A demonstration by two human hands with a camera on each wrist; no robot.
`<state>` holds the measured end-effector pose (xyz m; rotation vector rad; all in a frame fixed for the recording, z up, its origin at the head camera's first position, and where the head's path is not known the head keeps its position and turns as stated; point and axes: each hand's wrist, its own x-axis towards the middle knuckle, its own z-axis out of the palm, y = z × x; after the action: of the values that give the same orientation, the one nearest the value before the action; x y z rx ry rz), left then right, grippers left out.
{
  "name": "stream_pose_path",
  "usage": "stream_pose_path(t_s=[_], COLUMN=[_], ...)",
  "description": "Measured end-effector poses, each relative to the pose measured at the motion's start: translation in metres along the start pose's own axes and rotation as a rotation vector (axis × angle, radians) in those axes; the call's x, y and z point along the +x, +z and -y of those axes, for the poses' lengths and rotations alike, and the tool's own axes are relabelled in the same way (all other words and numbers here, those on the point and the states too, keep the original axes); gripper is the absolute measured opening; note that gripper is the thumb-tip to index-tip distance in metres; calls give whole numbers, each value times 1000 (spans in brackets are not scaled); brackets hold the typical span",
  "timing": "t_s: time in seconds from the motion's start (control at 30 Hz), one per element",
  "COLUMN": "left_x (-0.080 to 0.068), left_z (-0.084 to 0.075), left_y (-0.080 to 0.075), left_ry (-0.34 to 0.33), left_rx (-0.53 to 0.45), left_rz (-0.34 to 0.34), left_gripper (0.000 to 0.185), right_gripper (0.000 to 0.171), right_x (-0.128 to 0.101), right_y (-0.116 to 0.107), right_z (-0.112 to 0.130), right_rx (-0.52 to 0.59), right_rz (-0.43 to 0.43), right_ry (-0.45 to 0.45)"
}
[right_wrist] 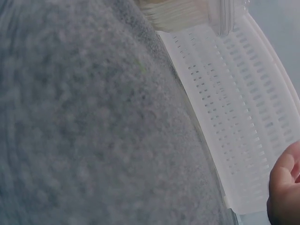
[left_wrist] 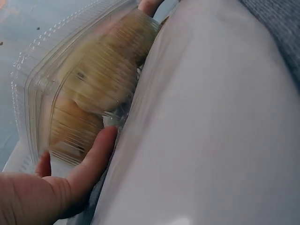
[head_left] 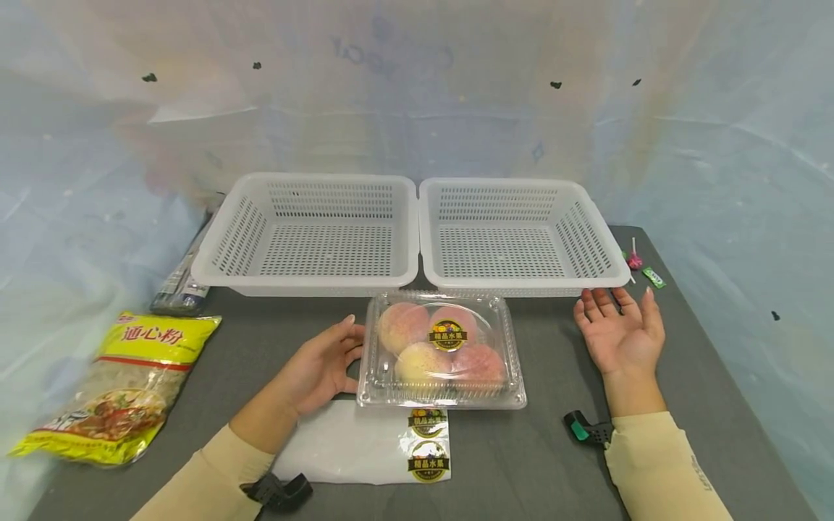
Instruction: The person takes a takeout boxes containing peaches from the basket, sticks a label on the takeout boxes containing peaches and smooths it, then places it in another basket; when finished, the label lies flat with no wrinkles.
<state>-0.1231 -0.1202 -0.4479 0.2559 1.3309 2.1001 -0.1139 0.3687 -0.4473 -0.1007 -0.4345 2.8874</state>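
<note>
Grey worktop (head_left: 541,434) at frame centre carries the peach clamshell (head_left: 443,351), my left hand (head_left: 322,369) cupping its left edge, my right hand (head_left: 619,333) lying palm-up, empty, well apart rightward.

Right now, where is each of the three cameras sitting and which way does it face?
Head: worn on the head, looking forward and down at the grey table, two white baskets and the clear fruit box; both forearms, left hand and right hand show.
Left wrist: low at the left hand, facing the fruit box it touches; thumb and palm show.
Right wrist: low over the table, facing a basket; only the fingers show.
Shared: head and left wrist both show the fruit box.
</note>
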Motion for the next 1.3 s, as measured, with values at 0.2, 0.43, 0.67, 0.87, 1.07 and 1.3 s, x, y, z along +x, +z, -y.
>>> stream_pose_path(t_s=[0.2,0.43,0.67,0.87,1.07,1.3], left_x=[0,-1,1,5,6,5], left_z=[1,0,2,1,3,4], left_y=[0,11,23,27,30,34], left_ry=[15,21,-30,-77,-70,-58], left_rx=[-26,-122,-73,-39,14,49], left_rz=[23,48,-66,-158,-172,-201], left_gripper=[35,28,25,71,77,73], right_gripper=[35,33,19,24,22,36], right_x=[1,2,3,7,11,14], right_y=[4,4,6,13,20,22], right_z=[-3,-5,-8,-15,-18,-19], right_rx=[-10,-23,5,-68,-134,-109], right_rz=[45,43,56,37,-50,-80], right_ry=[-2,-17,13,-37,-79,-86])
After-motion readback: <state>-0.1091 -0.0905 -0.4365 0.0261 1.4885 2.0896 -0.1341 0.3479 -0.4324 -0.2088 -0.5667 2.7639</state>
